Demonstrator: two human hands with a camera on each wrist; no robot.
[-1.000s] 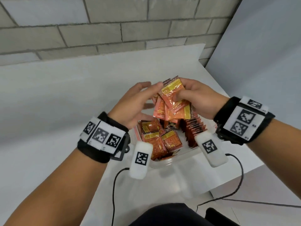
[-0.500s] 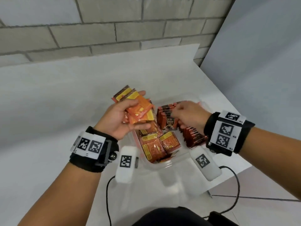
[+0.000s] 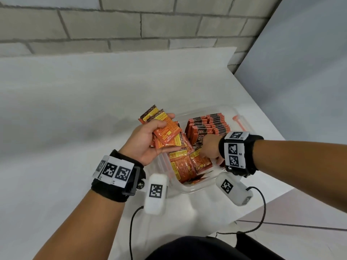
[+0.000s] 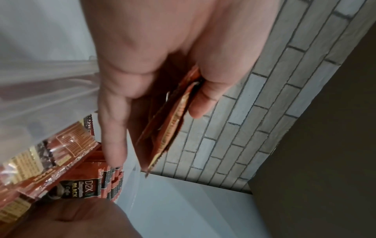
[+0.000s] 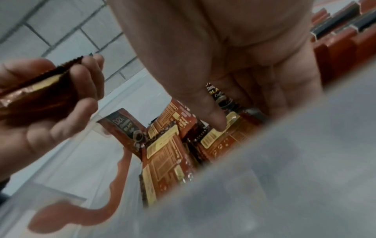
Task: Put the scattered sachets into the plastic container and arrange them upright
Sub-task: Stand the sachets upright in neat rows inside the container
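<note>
A clear plastic container (image 3: 189, 190) stands on the white table near its right corner. Orange and black sachets stand upright in rows (image 3: 210, 124) along its far right side. Several loose sachets (image 3: 184, 166) lie flat in its near part. My left hand (image 3: 148, 145) hovers over the container's left rim and grips a fanned bundle of sachets (image 3: 165, 132), thumb on top. My right hand (image 3: 208, 149) reaches down inside the container. Its thumb (image 5: 213, 117) touches a loose flat sachet (image 5: 225, 138). The other fingertips are hidden behind the container wall (image 5: 284, 177).
The white table (image 3: 75, 109) runs to a brick wall at the back and ends at an edge just right of the container. An orange latch (image 3: 237, 119) sits on the container's far right rim. Cables (image 3: 131, 231) hang from both wrist cameras near my body.
The bundle passed from my right hand to my left, which carried it to the container's left side. My right hand dropped from above the container down onto the loose sachets.
</note>
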